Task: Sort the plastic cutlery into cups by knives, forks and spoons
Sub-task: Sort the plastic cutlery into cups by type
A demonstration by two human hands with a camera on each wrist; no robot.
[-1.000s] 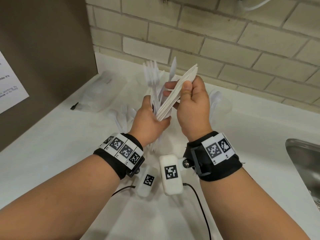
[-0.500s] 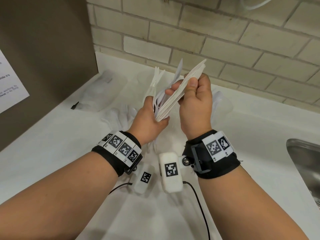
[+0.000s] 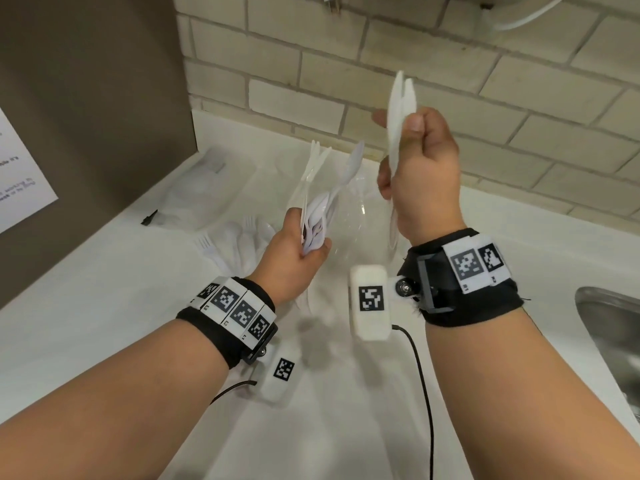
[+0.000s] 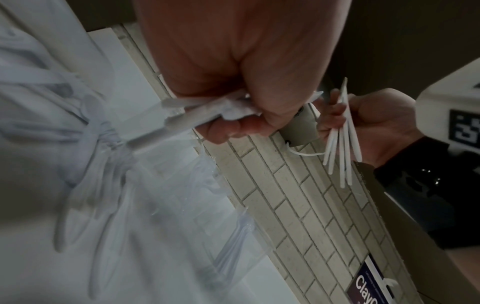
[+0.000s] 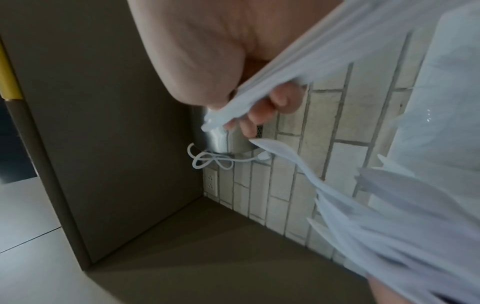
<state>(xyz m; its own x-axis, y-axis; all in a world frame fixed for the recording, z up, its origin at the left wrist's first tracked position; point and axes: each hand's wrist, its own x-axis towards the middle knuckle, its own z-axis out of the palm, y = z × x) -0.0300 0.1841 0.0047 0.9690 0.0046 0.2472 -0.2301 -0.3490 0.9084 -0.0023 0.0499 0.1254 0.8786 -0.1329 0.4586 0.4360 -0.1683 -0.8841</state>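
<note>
My left hand (image 3: 294,258) grips a mixed bundle of white plastic forks and spoons (image 3: 322,192), fanned upward over the counter; the left wrist view shows the same bundle (image 4: 205,111) in my curled fingers. My right hand (image 3: 422,168) is raised to the right, apart from the left, and pinches a stack of white knives (image 3: 400,109) upright between thumb and fingers. Those knives (image 5: 285,78) cross the right wrist view. A clear plastic cup (image 3: 363,213) stands faintly visible on the counter between my hands. More loose cutlery (image 3: 239,237) lies left of my left hand.
A clear plastic bag (image 3: 204,192) lies at the back left against a brown side panel (image 3: 86,116). The tiled wall (image 3: 485,81) runs behind the white counter (image 3: 104,306). A steel sink (image 3: 613,341) sits at the right edge.
My right hand has drawn the stack of knives out of the bundle and lifted it up and to the right. The left hand stays low with the remaining forks and spoons.
</note>
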